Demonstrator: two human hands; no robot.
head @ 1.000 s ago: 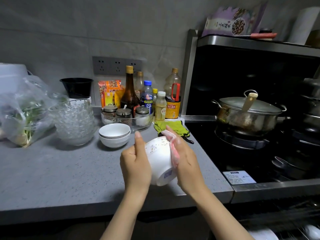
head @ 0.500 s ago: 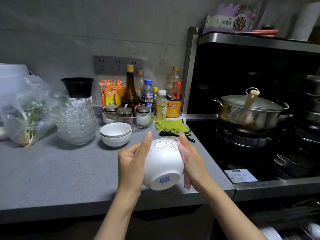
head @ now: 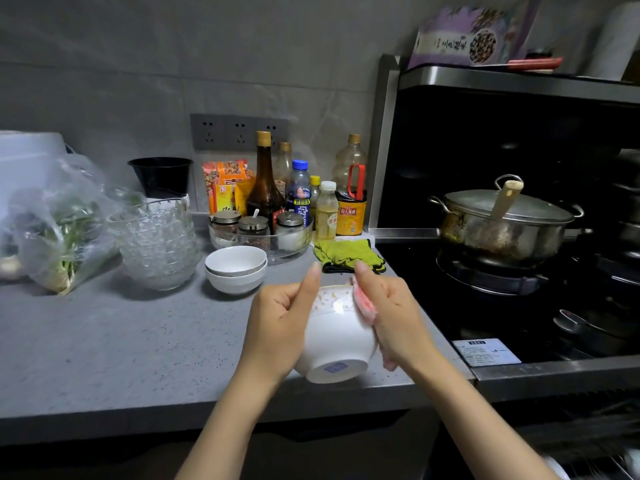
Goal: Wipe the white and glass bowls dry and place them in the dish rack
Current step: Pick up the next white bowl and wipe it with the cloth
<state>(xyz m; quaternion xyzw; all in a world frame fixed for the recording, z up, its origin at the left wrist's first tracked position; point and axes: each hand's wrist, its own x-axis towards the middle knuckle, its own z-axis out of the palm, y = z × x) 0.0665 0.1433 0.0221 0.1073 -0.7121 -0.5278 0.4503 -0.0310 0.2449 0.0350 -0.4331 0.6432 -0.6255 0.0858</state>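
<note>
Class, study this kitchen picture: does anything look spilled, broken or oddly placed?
Nothing spilled or broken. One oddity: a wooden handle sticks up past the lid of the pot on the stove, propped at a slant.

The right hand (head: 391,313) covers most of the pink cloth (head: 364,303), and the white patterned bowl (head: 337,336) hides its inside. At 9 o'clock a white appliance (head: 27,150) is cut off. At 5 o'clock, blurred shapes below the desk (head: 104,341) cannot be made out.

Bare grey counter (head: 104,344) front-left; stacked glass bowls (head: 156,247), white bowls (head: 236,270), bottles (head: 265,188) crowding the back.
</note>
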